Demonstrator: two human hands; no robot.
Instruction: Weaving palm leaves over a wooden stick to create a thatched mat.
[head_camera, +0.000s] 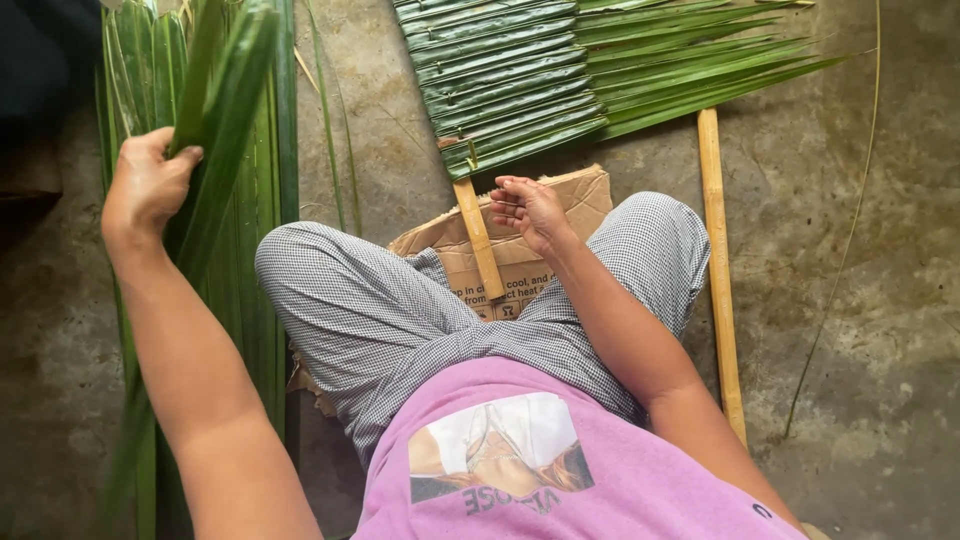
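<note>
A long green palm leaf (215, 110) is folded lengthwise and stands tilted up from the pile of loose palm leaves (265, 200) lying flat along the concrete floor at the left. Ahead lies a woven panel of folded leaves (500, 80), overlapped in neat rows on a pale wooden stick (478, 240), their tips fanning rightward.

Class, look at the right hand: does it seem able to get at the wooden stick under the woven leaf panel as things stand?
Probably yes. The right hand hovers just beside the wooden stick, which lies bare on the cardboard with nothing between them.
</note>
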